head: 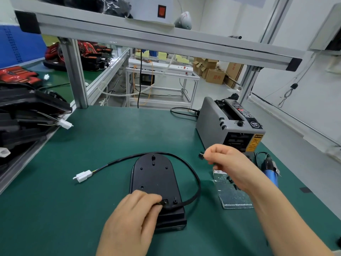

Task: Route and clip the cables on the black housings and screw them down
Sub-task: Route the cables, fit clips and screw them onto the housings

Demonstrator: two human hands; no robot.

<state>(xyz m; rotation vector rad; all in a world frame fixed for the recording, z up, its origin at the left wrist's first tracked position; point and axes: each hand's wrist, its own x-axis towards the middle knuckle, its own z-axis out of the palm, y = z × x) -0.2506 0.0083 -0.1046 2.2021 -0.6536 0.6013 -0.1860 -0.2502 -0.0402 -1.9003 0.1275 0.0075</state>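
On the green mat [92, 145], 1 matte black housing [155, 180] with small holes lies flat, its long axis pointing away from the person and its rounded end far. Its black cable [199, 188] loops right around that end. The left hand [132, 215] pinches the cable at the near end. The right hand [230, 163] pinches 1 small black clip [201, 155]. A white connector [83, 176] lies to the left.

Apparently a warning label [254, 143] on grey machine [212, 119]; unreadable.

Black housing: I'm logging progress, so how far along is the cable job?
Done: the cable loops round the housing. In hand: the left hand holds the cable at the housing's near end; the right hand pinches a small black part. Left: clipping and screwing; the blue screwdriver lies untouched.
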